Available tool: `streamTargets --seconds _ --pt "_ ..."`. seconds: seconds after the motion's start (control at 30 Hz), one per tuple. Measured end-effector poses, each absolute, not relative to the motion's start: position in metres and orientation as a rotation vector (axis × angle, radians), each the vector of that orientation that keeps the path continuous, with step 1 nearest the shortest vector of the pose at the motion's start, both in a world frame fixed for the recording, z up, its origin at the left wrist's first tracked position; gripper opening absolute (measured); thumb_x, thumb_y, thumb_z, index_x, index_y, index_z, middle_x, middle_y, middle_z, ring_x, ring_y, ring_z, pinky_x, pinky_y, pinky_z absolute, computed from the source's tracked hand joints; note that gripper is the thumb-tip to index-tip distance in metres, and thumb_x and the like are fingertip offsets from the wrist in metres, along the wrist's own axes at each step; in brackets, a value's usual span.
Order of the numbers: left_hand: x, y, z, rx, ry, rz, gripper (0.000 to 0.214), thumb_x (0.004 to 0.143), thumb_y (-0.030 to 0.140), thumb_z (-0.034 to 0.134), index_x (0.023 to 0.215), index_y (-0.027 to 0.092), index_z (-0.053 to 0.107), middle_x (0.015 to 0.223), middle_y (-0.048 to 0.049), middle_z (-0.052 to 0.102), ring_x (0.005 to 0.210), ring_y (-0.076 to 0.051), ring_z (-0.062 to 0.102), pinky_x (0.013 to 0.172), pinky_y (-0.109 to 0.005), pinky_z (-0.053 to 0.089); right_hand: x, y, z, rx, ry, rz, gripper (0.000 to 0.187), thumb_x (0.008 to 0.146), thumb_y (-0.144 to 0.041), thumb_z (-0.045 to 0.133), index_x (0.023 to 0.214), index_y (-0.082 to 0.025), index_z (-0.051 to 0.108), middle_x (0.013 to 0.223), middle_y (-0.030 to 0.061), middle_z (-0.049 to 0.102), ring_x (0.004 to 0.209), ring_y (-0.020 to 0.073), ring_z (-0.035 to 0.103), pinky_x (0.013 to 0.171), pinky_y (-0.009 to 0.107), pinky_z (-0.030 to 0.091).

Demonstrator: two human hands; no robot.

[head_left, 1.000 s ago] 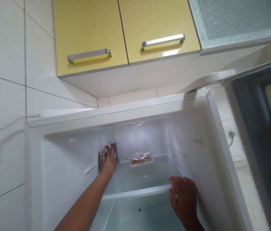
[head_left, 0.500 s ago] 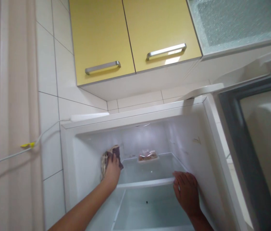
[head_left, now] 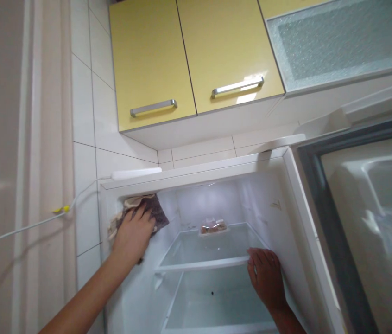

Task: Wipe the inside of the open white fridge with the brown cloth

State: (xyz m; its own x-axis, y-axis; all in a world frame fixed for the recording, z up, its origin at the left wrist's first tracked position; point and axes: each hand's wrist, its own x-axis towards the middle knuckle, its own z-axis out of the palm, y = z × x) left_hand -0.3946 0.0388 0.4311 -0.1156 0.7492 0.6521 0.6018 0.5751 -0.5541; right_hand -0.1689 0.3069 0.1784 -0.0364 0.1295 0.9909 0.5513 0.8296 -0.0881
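Note:
A brown and beige cloth [head_left: 159, 213] is pressed against the upper left inner wall of an open fridge [head_left: 196, 171]. Over it lies my left hand [head_left: 135, 232], fingers closed onto the fabric and partly sunk in its folds. My right hand [head_left: 267, 278] is at the right front edge of the upper glass shelf [head_left: 199, 266], its fingers bent together over the rim. Toward the back of that shelf sits a small clear-wrapped food tray [head_left: 213, 226] with reddish contents.
The fridge door [head_left: 324, 185] stands swung out on the right. Yellow cabinets [head_left: 196, 55] with metal handles hang above. A white cable [head_left: 25, 227] with a yellow tag runs along the left. A lower shelf [head_left: 217, 301] bears a small dark speck [head_left: 212, 293].
My left hand has drawn the cloth leftward and up along the side wall, toward the front of the fridge. The right hand stays at the shelf edge. The view has shifted slightly.

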Motion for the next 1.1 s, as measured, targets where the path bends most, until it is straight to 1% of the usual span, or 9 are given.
streamTargets --seconds 0.13,0.27,0.37,0.43,0.57,0.67,0.8,0.9,1.1 --pt "-0.411 0.087 0.441 -1.117 -1.813 0.214 0.036 0.089 0.012 0.043 0.099 0.012 0.077 0.127 -0.0199 0.071 0.136 -0.037 0.051 0.115 -0.053 0.035 -0.169 0.308 0.177 -0.554 -1.591 -0.374 0.019 0.094 -0.014 0.053 0.11 -0.019 0.062 0.1 0.0062 0.071 0.099 0.0232 0.06 0.1 0.044 0.043" --pt "-0.439 0.137 0.436 -1.155 -1.821 0.158 0.035 0.088 0.01 0.045 0.099 0.011 0.078 0.128 -0.022 0.07 0.138 -0.037 0.049 0.117 -0.055 0.034 -0.174 0.311 0.173 -0.549 -1.56 -0.394 0.021 0.095 -0.014 0.05 0.111 -0.02 0.062 0.1 0.0064 0.072 0.099 0.0235 0.06 0.101 0.045 0.041" --pt "-0.46 0.167 0.432 -1.162 -1.81 0.16 0.035 0.086 0.009 0.045 0.096 0.01 0.078 0.122 -0.0227 0.072 0.14 -0.038 0.047 0.117 -0.055 0.035 -0.178 0.317 0.169 -0.527 -1.521 -0.411 0.022 0.096 -0.015 0.046 0.109 -0.02 0.063 0.098 0.0059 0.073 0.097 0.0228 0.06 0.1 0.045 0.041" --pt "-0.472 0.186 0.43 -1.165 -1.804 0.17 0.036 0.086 0.008 0.044 0.096 0.01 0.078 0.12 -0.0226 0.072 0.14 -0.038 0.047 0.118 -0.054 0.032 -0.179 0.323 0.167 -0.513 -1.498 -0.437 0.023 0.096 -0.015 0.045 0.107 -0.02 0.064 0.097 0.0056 0.073 0.096 0.0225 0.06 0.099 0.045 0.04" --pt "-0.495 0.222 0.427 -1.149 -1.823 0.21 0.035 0.085 0.009 0.046 0.099 0.011 0.078 0.125 -0.0212 0.072 0.139 -0.036 0.047 0.119 -0.051 0.031 -0.178 0.341 0.16 -0.445 -1.496 -0.587 0.024 0.093 -0.017 0.047 0.107 -0.02 0.065 0.095 0.0051 0.074 0.093 0.0218 0.06 0.096 0.044 0.039" --pt "-0.508 0.245 0.426 -1.129 -1.849 0.238 0.033 0.083 0.009 0.049 0.1 0.01 0.078 0.127 -0.0218 0.072 0.139 -0.037 0.048 0.118 -0.053 0.031 -0.178 0.351 0.155 -0.416 -1.509 -0.65 0.024 0.091 -0.017 0.048 0.108 -0.019 0.066 0.096 0.0057 0.074 0.093 0.022 0.06 0.094 0.044 0.039" --pt "-0.513 0.252 0.426 -1.136 -1.855 0.252 0.035 0.083 0.008 0.049 0.105 0.007 0.077 0.129 -0.0232 0.071 0.141 -0.037 0.046 0.119 -0.053 0.03 -0.18 0.347 0.157 -0.423 -1.494 -0.607 0.025 0.092 -0.016 0.046 0.107 -0.019 0.065 0.096 0.0059 0.074 0.093 0.0219 0.06 0.095 0.045 0.039" --pt "-0.505 0.24 0.427 -1.16 -1.851 0.245 0.034 0.083 0.008 0.049 0.101 0.007 0.078 0.126 -0.0228 0.072 0.141 -0.037 0.048 0.119 -0.051 0.033 -0.181 0.338 0.162 -0.47 -1.479 -0.541 0.024 0.094 -0.015 0.044 0.106 -0.02 0.064 0.095 0.0058 0.073 0.094 0.0221 0.06 0.096 0.045 0.039" --pt "-0.469 0.197 0.428 -1.139 -1.847 0.18 0.04 0.087 0.007 0.04 0.098 0.008 0.078 0.118 -0.0221 0.075 0.138 -0.037 0.051 0.117 -0.051 0.037 -0.179 0.328 0.167 -0.474 -1.498 -0.495 0.023 0.096 -0.016 0.042 0.106 -0.02 0.063 0.094 0.005 0.072 0.093 0.0219 0.059 0.096 0.044 0.039"
